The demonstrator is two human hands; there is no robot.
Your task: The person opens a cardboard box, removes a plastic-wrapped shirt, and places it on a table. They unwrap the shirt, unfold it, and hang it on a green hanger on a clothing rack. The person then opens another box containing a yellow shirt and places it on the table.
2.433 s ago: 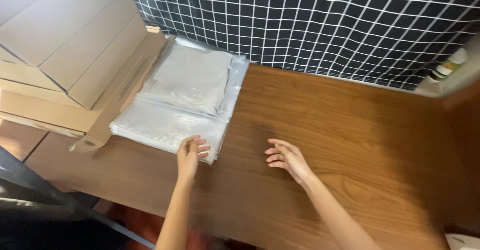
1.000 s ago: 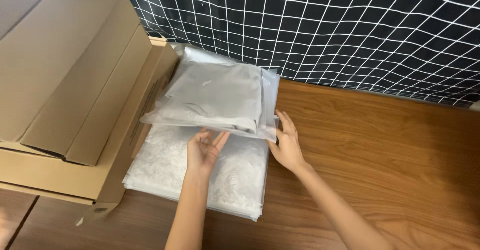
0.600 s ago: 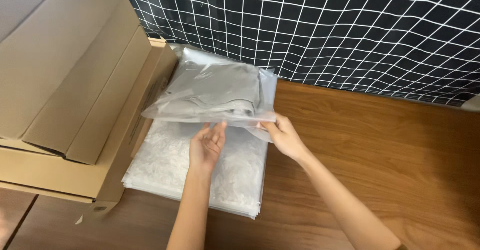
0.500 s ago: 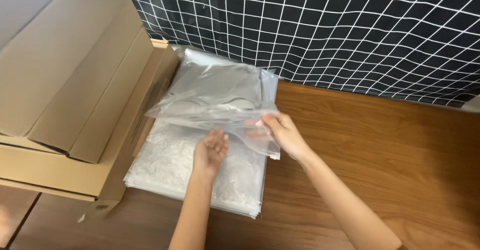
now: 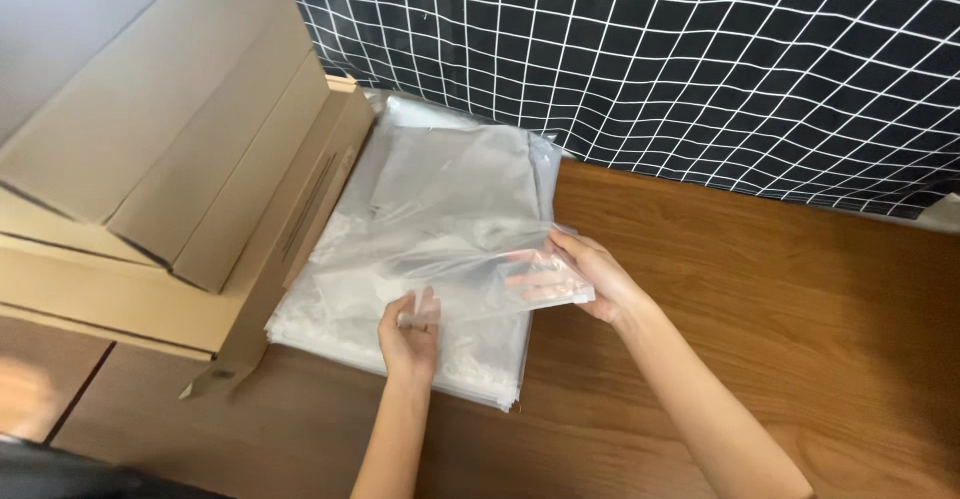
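Head view: The right hand [image 5: 590,279] is gripping the near right corner of the top clear plastic bag [image 5: 450,229], with the fingers closed on the bag edge, thumb above and the other fingers beneath. The gripped corner is lifting clear of the stack of clear plastic bags [image 5: 400,329] below it, while the far part of the bag is lying on the stack.

The left hand [image 5: 410,331] is resting at the near edge of the same bag, fingers pointing away from the person and loosely curled, with the fingertips going under the raised film. Whether these fingers are pinching the film cannot be told.

The stack is lying flat on the wooden counter [image 5: 780,299], at the left part of it. The left edge of the stack is sitting just beside a group of flat cardboard boxes [image 5: 170,179], which are leaning one over another. A black cloth with a white grid pattern [image 5: 650,49] is hanging behind the counter, and the far end of the stack is touching its lower edge.
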